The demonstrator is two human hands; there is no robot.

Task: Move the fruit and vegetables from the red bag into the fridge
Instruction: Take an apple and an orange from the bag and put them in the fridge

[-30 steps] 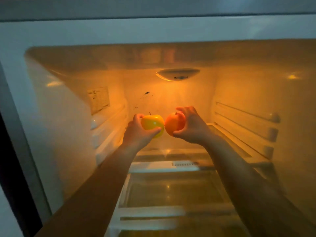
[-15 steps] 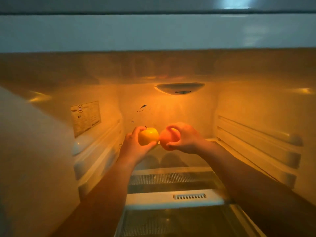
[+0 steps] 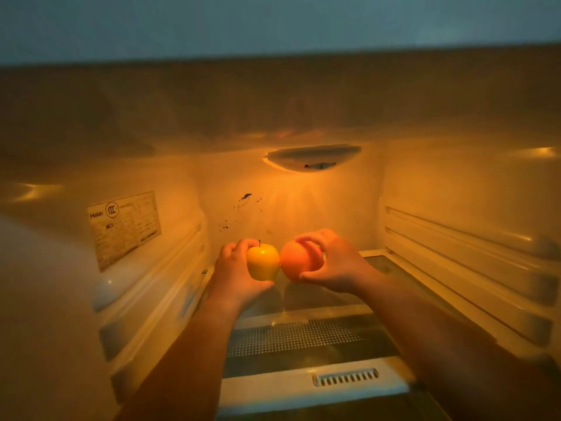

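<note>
Both my arms reach deep into the lit fridge. My left hand (image 3: 235, 268) grips a yellow apple (image 3: 263, 262) with a dark stem, thumb underneath it. My right hand (image 3: 337, 262) grips an orange fruit (image 3: 299, 264), fingers curled over its top and thumb below. The two fruits touch side by side, just above the glass shelf (image 3: 391, 268) near the back wall. Whether they rest on the shelf I cannot tell. The red bag is out of view.
Ribbed shelf rails line the left wall (image 3: 145, 299) and the right wall (image 3: 467, 262). A label sticker (image 3: 124, 226) sits on the left wall. A lamp housing (image 3: 312, 158) hangs from the ceiling at the back. A white shelf front with a vent (image 3: 346, 378) lies below my forearms.
Both hands have carried the fruits deeper into the fridge and lower toward the glass shelf. The camera has moved closer in.
</note>
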